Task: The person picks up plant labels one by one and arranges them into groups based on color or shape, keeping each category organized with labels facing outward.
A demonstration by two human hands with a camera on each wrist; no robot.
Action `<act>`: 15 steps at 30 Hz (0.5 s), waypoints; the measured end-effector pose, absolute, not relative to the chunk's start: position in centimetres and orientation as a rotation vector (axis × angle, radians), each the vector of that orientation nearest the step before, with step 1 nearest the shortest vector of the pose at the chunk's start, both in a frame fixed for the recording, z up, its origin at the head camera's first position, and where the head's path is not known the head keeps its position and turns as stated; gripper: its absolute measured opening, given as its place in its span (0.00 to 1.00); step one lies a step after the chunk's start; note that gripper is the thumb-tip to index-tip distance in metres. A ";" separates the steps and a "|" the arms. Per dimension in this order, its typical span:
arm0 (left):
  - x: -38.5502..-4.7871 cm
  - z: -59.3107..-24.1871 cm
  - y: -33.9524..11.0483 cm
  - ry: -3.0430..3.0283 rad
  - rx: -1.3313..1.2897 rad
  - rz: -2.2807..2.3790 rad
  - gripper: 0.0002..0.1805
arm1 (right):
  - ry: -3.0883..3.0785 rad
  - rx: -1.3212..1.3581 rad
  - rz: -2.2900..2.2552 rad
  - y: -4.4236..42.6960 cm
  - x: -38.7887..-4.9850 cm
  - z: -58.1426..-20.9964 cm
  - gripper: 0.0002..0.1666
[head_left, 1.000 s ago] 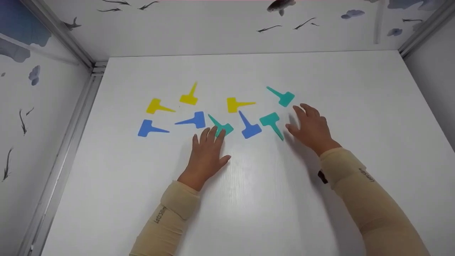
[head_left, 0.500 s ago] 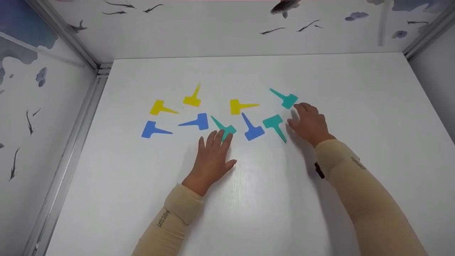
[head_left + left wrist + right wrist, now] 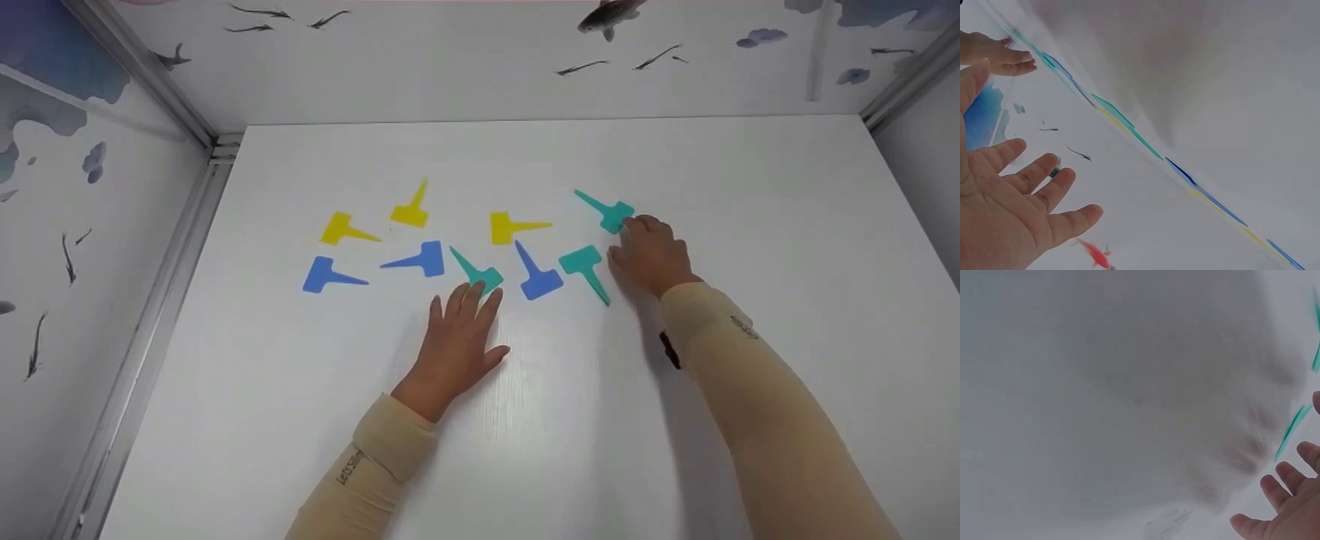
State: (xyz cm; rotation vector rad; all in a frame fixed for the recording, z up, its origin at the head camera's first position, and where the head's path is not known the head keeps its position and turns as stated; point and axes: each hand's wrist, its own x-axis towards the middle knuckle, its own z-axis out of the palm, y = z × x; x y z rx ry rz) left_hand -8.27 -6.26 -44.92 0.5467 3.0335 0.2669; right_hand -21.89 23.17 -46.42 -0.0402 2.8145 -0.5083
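Observation:
T-shaped plastic plant labels lie flat on the white table in the head view. My left hand has its fingers spread, and its fingertips overlap the lower edge of the middle teal label. The left wrist view shows that hand with palm visible, holding nothing. At the right, my right hand reaches the upper right teal label, fingertips at its edge. Whether they touch it I cannot tell. Beside its thumb is the lower right teal label. The right wrist view shows loosely spread fingers.
Three yellow labels, left, upper and middle, lie in the back row. Blue labels lie at left, centre and between the hands. A back wall with painted fish borders the table.
My right hand has moved left and slightly back to the edge of the upper right teal label. The left hand has drawn slightly back from the middle teal label. The labels keep their arrangement.

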 end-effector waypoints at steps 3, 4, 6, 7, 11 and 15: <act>-8.2 -45.0 -6.2 3.036 0.558 0.249 0.42 | 2.799 -0.030 -0.497 22.9 -22.4 -46.5 0.38; -8.2 -45.0 -6.2 3.037 0.562 0.243 0.42 | 2.797 -0.026 -0.497 22.8 -22.5 -46.6 0.38; -8.1 -45.0 -6.2 3.039 0.572 0.238 0.42 | 2.792 -0.011 -0.506 22.6 -22.8 -46.6 0.38; -8.1 -45.0 -6.2 3.039 0.575 0.235 0.42 | 2.791 -0.005 -0.512 22.6 -23.0 -46.6 0.38; -8.1 -45.0 -6.1 3.045 0.589 0.234 0.42 | 2.797 0.005 -0.539 22.4 -23.5 -46.5 0.38; -8.1 -44.9 -6.2 3.052 0.598 0.229 0.42 | 2.807 -0.033 -0.535 22.5 -23.9 -46.7 0.38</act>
